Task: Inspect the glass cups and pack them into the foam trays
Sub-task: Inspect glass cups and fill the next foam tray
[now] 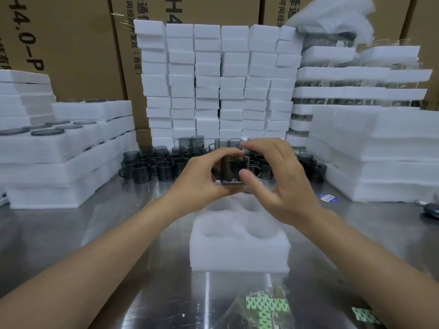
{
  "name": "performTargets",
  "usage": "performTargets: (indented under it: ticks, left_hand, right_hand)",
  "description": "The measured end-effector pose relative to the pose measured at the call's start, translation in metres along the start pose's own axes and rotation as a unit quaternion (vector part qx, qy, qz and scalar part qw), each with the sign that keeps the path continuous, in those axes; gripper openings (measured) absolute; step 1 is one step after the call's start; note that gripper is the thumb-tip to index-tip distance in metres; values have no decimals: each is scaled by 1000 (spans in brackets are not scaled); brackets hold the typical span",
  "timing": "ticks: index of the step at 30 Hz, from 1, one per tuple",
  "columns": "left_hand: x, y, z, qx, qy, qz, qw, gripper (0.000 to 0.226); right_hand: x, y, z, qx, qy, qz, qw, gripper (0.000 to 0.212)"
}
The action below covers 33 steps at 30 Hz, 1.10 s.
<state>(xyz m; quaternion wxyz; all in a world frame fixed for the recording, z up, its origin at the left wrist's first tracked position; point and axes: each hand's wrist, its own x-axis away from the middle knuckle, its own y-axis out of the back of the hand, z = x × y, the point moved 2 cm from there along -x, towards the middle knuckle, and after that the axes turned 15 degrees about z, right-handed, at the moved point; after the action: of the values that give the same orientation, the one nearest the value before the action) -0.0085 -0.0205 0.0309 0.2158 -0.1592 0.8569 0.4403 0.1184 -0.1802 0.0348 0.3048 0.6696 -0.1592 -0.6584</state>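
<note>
A smoky grey glass cup is held upright in the air between both hands, above the far end of a white foam tray with round empty pockets. My left hand grips the cup from the left and underneath. My right hand holds it from the right, fingers curled over the rim and thumb against its front. Several more grey glass cups stand crowded on the steel table behind the hands.
Filled foam trays are stacked at the left, and more foam stacks stand at the right. A wall of white foam blocks rises behind, backed by cardboard boxes. A plastic bag of green-printed stickers lies near me.
</note>
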Motion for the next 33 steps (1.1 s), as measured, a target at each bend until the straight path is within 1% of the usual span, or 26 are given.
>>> performTargets:
  ticks: [2, 4, 5, 7, 9, 11, 13, 16, 21, 24, 30, 33]
  left_hand:
    - [-1, 4, 4, 27, 16, 23, 999, 62]
    - [-3, 8, 6, 63, 28, 38, 997, 62]
    - [-4, 11, 7, 79, 34, 46, 995, 61]
    - [-4, 16, 10, 96, 51, 76, 991, 62]
    - [-2, 21, 14, 92, 75, 114, 986, 65]
    - [1, 27, 19, 96, 107, 155, 977, 69]
    - [5, 34, 21, 119, 142, 203, 962, 72]
    - [9, 40, 22, 113, 160, 247, 949, 66]
    - [11, 45, 22, 117, 196, 243, 943, 57]
    - [12, 47, 22, 123, 189, 246, 943, 50]
    - [14, 50, 19, 114, 186, 264, 940, 57]
    - [14, 50, 17, 114, 182, 265, 940, 58]
  right_hand:
    - [1, 0, -8, -24, -69, 8, 997, 32]
    - [2, -2, -17, -85, -133, 45, 986, 21]
    - [3, -4, -19, -122, -147, 59, 980, 17]
    - [6, -9, -18, -174, -147, 66, 972, 16]
    - [6, -14, -12, -199, -139, 58, 968, 14]
    - [5, -18, -6, -213, -130, 48, 967, 13]
    - [3, -20, -2, -216, -123, 50, 967, 15]
    - [4, -19, 0, -215, -125, 66, 966, 15]
    - [4, -19, -2, -210, -138, 96, 963, 13]
    - [4, -18, -1, -202, -127, 112, 964, 14]
    - [3, -16, 2, -172, -102, 178, 963, 16]
    - [2, -14, 1, -176, -101, 198, 959, 16]
